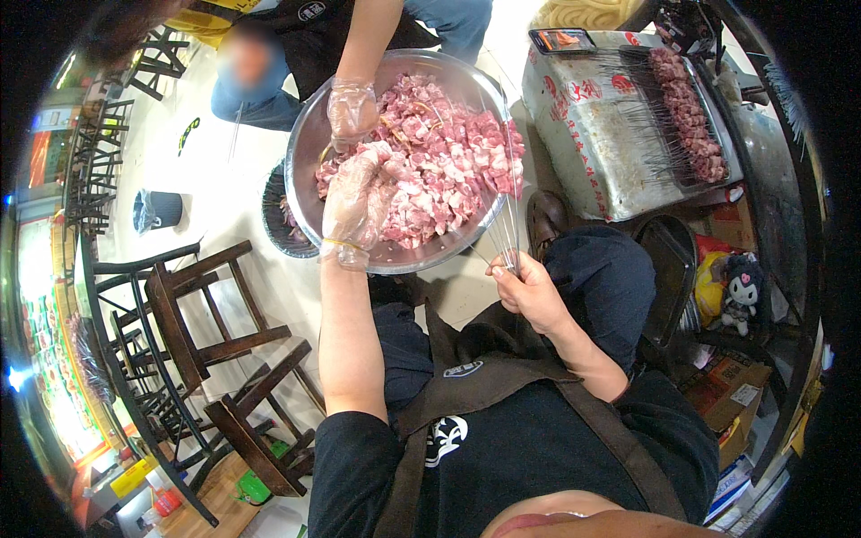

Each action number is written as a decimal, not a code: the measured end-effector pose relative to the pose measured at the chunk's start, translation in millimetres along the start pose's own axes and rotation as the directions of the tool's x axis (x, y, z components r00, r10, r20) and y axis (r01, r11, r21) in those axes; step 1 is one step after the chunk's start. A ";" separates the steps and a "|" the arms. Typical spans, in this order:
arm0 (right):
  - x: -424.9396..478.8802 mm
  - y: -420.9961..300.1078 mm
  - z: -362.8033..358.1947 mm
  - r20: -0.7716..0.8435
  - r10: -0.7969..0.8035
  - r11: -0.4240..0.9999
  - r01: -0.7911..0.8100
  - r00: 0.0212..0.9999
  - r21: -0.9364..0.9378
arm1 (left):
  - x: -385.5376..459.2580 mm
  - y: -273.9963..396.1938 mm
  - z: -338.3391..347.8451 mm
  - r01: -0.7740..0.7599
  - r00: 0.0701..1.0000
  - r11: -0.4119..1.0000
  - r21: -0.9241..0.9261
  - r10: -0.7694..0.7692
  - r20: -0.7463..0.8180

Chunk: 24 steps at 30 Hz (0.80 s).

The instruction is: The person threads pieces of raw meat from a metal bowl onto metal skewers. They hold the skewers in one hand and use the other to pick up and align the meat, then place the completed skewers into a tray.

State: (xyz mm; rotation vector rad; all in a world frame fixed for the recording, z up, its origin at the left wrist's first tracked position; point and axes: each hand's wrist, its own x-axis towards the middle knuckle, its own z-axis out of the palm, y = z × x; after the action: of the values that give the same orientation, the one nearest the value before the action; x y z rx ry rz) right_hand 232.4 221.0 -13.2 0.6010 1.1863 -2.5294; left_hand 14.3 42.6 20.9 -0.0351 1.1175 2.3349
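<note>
A wide steel bowl full of cut raw meat is in front of me. My left hand, in a clear plastic glove with a yellow band at the wrist, is inside the bowl's left half, its curled fingers on pinkish meat pieces. Bare and at the bowl's near right rim, my right hand grips a fan of thin metal skewers. Their upper lengths cross the rim, and meat chunks appear threaded on at least one. Another person's gloved hand reaches in from the far side.
To the right, rows of meat skewers and a phone lie on a plastic-wrapped box. A dark lined basket sits left of the bowl. Wooden stools and a bin stand further left. A plush toy is at right.
</note>
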 end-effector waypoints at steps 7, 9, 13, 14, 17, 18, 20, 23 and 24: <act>2.1 0.9 2.9 0.022 -0.017 1.000 0.017 1.000 0.006 | 0.0 -6.4 4.1 0.011 0.983 1.000 -0.006 -0.010 0.184; 1.0 -2.4 3.1 0.018 -0.015 1.000 0.015 1.000 0.016 | -7.6 -1.7 24.3 0.070 0.995 0.985 -0.160 -0.058 0.078; 0.4 -4.9 2.5 0.030 -0.010 1.000 0.010 0.999 0.027 | -10.0 5.1 27.6 0.041 0.999 0.966 -0.256 -0.040 0.006; 0.4 -5.0 1.9 0.034 -0.008 1.000 0.007 0.999 0.026 | -9.9 6.8 25.9 0.064 0.998 0.964 -0.256 -0.067 -0.003; 0.0 -5.3 1.5 0.035 0.003 1.000 -0.004 0.999 0.026 | -6.3 2.0 16.6 -0.020 0.998 1.000 0.014 0.021 -0.058; -0.4 -6.1 2.4 0.032 0.010 1.000 -0.011 0.999 0.028 | -5.9 1.3 14.3 -0.009 0.997 1.000 -0.002 0.009 -0.075; -0.8 -7.0 4.8 0.018 0.010 1.000 -0.011 1.000 0.012 | -5.3 0.0 10.0 0.013 0.994 0.999 -0.033 -0.017 -0.109; -0.6 -7.1 7.0 -0.004 -0.004 1.000 0.004 1.000 -0.027 | -2.5 -7.8 0.7 -0.007 1.000 0.994 -0.110 0.006 -0.005; -0.3 -6.5 6.5 -0.003 -0.005 1.000 0.005 1.000 -0.029 | -1.3 -7.8 0.4 -0.018 0.999 0.993 -0.120 0.014 -0.032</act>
State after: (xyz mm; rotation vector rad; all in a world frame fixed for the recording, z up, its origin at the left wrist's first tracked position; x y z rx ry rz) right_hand 228.4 220.0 -5.0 0.5957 1.2245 -2.5115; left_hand 19.3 46.3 15.9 -0.1080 0.9942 2.4208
